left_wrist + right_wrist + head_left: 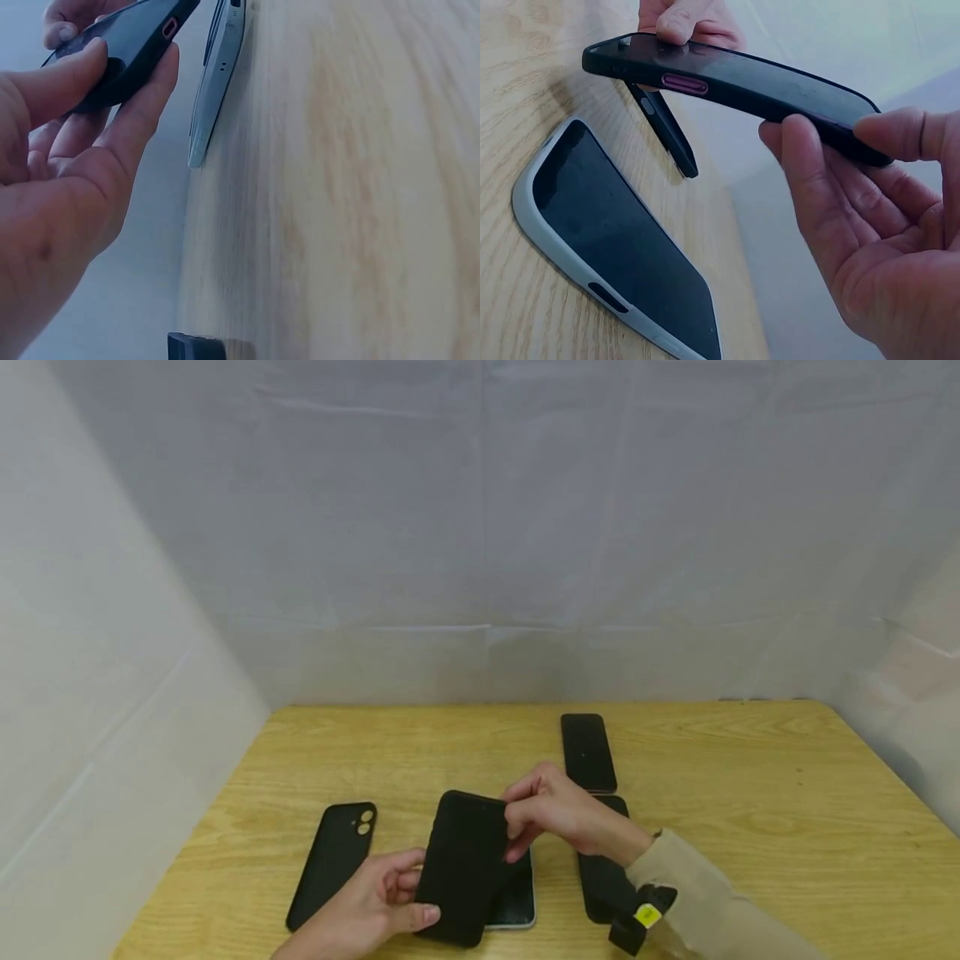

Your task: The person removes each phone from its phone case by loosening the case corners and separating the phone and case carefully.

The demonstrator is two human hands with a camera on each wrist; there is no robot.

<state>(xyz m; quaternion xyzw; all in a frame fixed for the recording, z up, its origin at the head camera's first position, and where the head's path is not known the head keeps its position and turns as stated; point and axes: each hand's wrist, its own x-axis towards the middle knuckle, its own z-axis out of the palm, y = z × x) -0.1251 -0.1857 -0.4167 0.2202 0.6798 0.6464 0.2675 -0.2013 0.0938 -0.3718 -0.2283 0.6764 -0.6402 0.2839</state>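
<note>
Both hands hold a phone in a black case (461,868) above the table, its dark glossy face up and tilted. My left hand (367,897) grips the lower left edge, thumb on the face and fingers beneath. At the upper right corner, my right hand (558,810) pinches the phone between thumb and fingers. A pinkish button shows through the case's side in the right wrist view. Under the held phone lies a phone in a pale case (630,232), partly hidden in the head view. Left of it rests a black phone case (330,860) with round camera holes.
Behind the right forearm lies a dark phone (587,752), farther back on the wooden table (712,793). Another dark phone (600,881) sits nearer, partly covered by the right arm. White sheeting (480,527) stands behind the table and along its sides.
</note>
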